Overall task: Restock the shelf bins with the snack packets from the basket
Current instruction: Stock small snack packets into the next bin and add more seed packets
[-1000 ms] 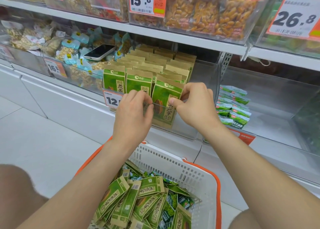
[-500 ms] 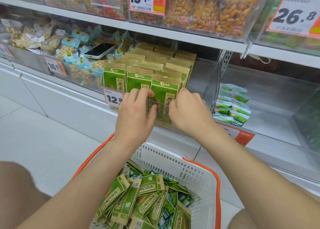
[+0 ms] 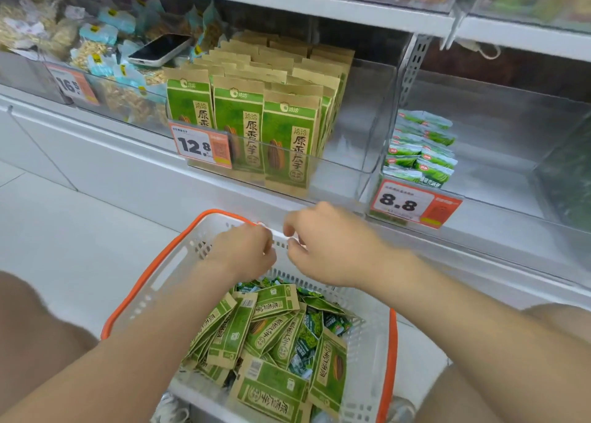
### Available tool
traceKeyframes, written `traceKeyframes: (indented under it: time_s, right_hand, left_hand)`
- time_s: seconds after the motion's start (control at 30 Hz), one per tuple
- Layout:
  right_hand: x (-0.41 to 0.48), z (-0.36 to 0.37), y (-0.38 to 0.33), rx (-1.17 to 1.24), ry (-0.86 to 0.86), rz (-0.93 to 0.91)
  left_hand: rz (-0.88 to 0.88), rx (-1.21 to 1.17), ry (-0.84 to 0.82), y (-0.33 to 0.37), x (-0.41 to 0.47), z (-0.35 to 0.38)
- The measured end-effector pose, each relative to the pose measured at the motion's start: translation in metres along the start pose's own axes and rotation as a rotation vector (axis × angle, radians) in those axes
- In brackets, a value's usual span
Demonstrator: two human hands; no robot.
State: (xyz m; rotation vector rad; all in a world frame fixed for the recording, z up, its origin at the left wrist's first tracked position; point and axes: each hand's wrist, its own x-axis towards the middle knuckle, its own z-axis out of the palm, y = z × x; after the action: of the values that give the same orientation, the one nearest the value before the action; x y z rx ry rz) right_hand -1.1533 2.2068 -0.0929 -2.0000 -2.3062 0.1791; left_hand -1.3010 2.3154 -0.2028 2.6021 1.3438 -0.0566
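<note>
Left hand point(image 3: 244, 251) and right hand point(image 3: 326, 243) are both empty, fingers loosely curled, at centre frame over the far rim of the basket point(image 3: 134, 298), probably to grab more. Packets point(image 3: 256, 330) are heaped loose at lower centre. The bin point(image 3: 345, 173) at upper centre holds shelved packets point(image 3: 238, 119) upright, labels facing front. Its right side is bare.

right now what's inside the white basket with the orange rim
Inside the basket lies a loose pile of tall green seed packets, with smaller dark green packets among them. The pile covers the basket floor, and the left forearm hides its left side.
</note>
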Motion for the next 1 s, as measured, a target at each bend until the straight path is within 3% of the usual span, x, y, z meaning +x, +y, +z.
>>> traceKeyframes:
  time_s: [0.07,0.17,0.33,0.53,0.73,1.0]
  right_hand:
    - [-0.004,0.022,-0.001,-0.148,-0.22,-0.03]
    - [-0.007,0.042,-0.005,-0.184,-0.437,-0.042]
    - [0.0,0.054,-0.01,-0.184,-0.551,-0.1]
    - [0.01,0.053,-0.01,-0.209,-0.582,-0.118]
    - [0.015,0.045,-0.005,-0.194,-0.55,-0.062]
    - [0.005,0.022,0.019,0.01,-0.414,0.106]
  left_hand:
    - [-0.031,0.116,-0.172,-0.006,-0.006,0.027]
    - [-0.061,0.253,-0.412,-0.024,-0.015,0.068]
    - [-0.058,0.367,-0.705,-0.049,-0.027,0.105]
    - [0.017,0.453,-0.536,-0.051,-0.017,0.097]
    - [0.133,0.333,-0.359,-0.036,0.007,0.066]
    - [0.292,-0.547,-0.235,-0.002,0.009,-0.021]
